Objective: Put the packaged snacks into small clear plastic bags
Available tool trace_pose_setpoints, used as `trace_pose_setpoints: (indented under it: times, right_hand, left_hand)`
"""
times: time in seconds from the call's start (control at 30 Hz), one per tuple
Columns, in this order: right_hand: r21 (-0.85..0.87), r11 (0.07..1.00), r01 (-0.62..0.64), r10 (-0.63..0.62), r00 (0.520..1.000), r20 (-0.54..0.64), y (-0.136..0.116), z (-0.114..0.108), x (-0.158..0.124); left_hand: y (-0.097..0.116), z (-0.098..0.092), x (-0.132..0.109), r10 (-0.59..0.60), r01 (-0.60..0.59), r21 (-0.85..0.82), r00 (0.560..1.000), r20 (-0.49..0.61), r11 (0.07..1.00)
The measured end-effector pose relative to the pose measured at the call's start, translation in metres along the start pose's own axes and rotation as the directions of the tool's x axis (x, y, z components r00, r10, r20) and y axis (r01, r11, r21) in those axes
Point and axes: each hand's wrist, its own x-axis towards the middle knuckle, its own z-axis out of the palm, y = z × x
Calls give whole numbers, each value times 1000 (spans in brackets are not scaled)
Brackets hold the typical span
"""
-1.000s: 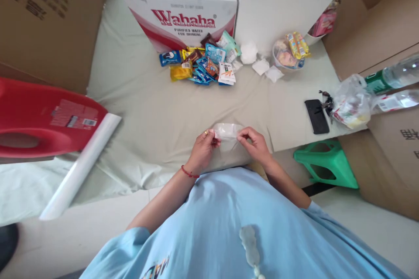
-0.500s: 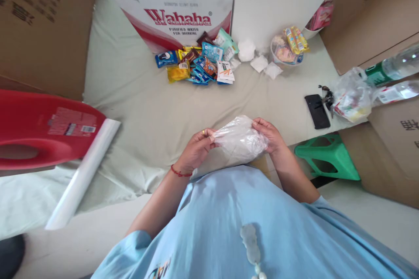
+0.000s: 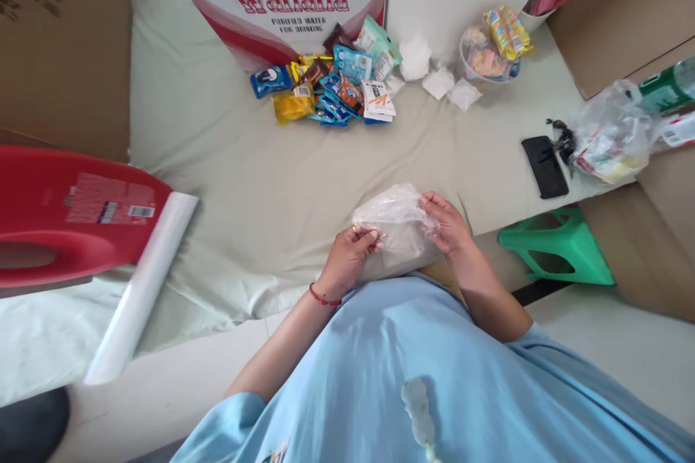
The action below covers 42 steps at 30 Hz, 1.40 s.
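A thin clear plastic bag (image 3: 399,221) is stretched between my two hands, just above the front edge of the cloth-covered surface. My left hand (image 3: 352,253), with a red string at the wrist, pinches its left side. On the right side, my right hand (image 3: 444,223) grips the crumpled plastic between thumb and fingers. Beyond my hands lies a pile of packaged snacks (image 3: 331,90) in blue, yellow and brown wrappers. To the right of that pile are several folded white packets (image 3: 439,82).
A Wahaha water carton (image 3: 293,7) stands behind the snacks, beside a round snack tub (image 3: 475,69). At right are a phone (image 3: 546,168), a filled plastic bag (image 3: 613,137) and a green stool (image 3: 559,246). A red container (image 3: 76,210) and a plastic film roll (image 3: 144,289) lie left.
My left hand has moved right, closer to my right hand, and the bag between them is less stretched. The view has shifted, with the snacks and carton sitting higher.
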Motion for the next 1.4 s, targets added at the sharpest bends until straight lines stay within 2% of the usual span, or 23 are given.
trace_pose_setpoints:
  times: [0.1,0.17,0.2,0.23,0.3,0.37,0.43,0.53,0.63,0.7,0.77,0.8,0.83,0.9,0.93,0.97,1.0,1.1,1.17,1.2,1.23,1.3,1.4]
  right_hand:
    - [-143,979,147,-163,981,-109,5,-17,0]
    - [-253,921,296,-346,921,-181,4,-27,-4]
    - [-299,883,363,-424,888,-175,2,-30,-7]
    - [-342,843,415,-482,866,-135,0,-31,-10]
    - [-450,758,473,-526,851,8,-4,-29,-14]
    - [-578,669,467,-490,862,130,-7,-22,-14]
    - [-657,622,427,-449,881,148,-8,-15,-9]
    - [-613,680,402,-496,868,20,-8,-15,2]
    - [-461,791,402,-508,852,-129,-7,-27,11]
    - [-392,842,371,-461,872,-165,-5,-39,13]
    - [-447,824,348,-471,859,-201,-4,-50,12]
    - [-526,777,346,-520,823,-228,-4,-54,9]
    - [-622,704,343,-594,765,-250,-6,-57,4]
    - [-794,509,334,-765,599,-239,-10,-56,-11]
    - [-848,412,333,-828,525,-196,-13,-51,-20]
    - [-880,326,346,-867,480,-132,-15,-44,-30]
    - [-891,249,379,-884,466,-49,-17,-34,-39]
    - [-818,36,575,-808,498,315,-10,4,-55]
    - [-700,-86,709,-691,464,555,2,28,-53]
    - [-649,-131,749,-632,441,637,9,38,-50]
    - [-618,-166,769,-582,429,690,16,47,-44]
    - [-599,-201,775,-518,435,736,28,57,-32]
    - [-578,-160,800,-483,447,753,33,61,-18]
  left_hand:
    - [0,-4,-1,36,-37,-43,999,-17,998]
    - [1,-5,-3,56,-56,-18,998,1,998]
    - [2,-5,-4,65,-65,4,998,15,998]
    - [2,-4,-5,73,-73,26,997,31,997]
    - [1,-2,-6,77,-81,62,995,63,995]
    - [1,-1,-6,74,-79,70,995,71,994]
    - [3,-4,-3,96,-97,53,995,28,994]
    - [11,-14,5,188,-190,2,973,-132,982]
    - [22,-25,14,304,-310,24,909,-287,950]
    - [28,-29,21,359,-356,72,874,-328,932]
    - [32,-30,29,395,-380,109,861,-320,918]
    - [33,-30,32,409,-393,118,859,-308,912]
    - [33,-30,36,423,-406,119,857,-294,906]
    - [32,-31,44,445,-430,115,854,-270,895]
    - [31,-32,47,456,-442,113,851,-261,890]
    - [29,-33,49,466,-453,112,848,-253,885]
    - [28,-34,51,477,-464,113,844,-247,879]
    - [23,-38,54,511,-496,124,828,-232,860]
    - [21,-40,54,520,-503,131,827,-215,854]
    - [21,-40,54,520,-503,129,829,-206,854]
    - [20,-41,54,518,-504,123,832,-199,855]
    - [20,-43,54,515,-505,105,836,-191,857]
    - [21,-45,55,509,-503,81,840,-188,860]
